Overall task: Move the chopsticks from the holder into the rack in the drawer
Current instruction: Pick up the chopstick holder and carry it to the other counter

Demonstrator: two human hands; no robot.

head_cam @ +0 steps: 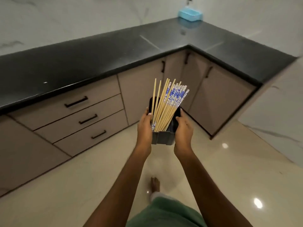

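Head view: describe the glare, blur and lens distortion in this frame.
Head view: wide-angle bending bows the black countertop edge and tilts the cabinets; bright ceiling-light glare spots sit on the glossy floor; the blue tray at the far corner is smeared and soft; the chopsticks, dark holder and both hands, left and right, are fairly sharp; overall light is dim and even.

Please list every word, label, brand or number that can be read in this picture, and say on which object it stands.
There is no readable text.
chopsticks: blue and white pattern only, no letters can be made out.
holder: plain grey, no label visible.
blue tray: blurred, no marking can be read.
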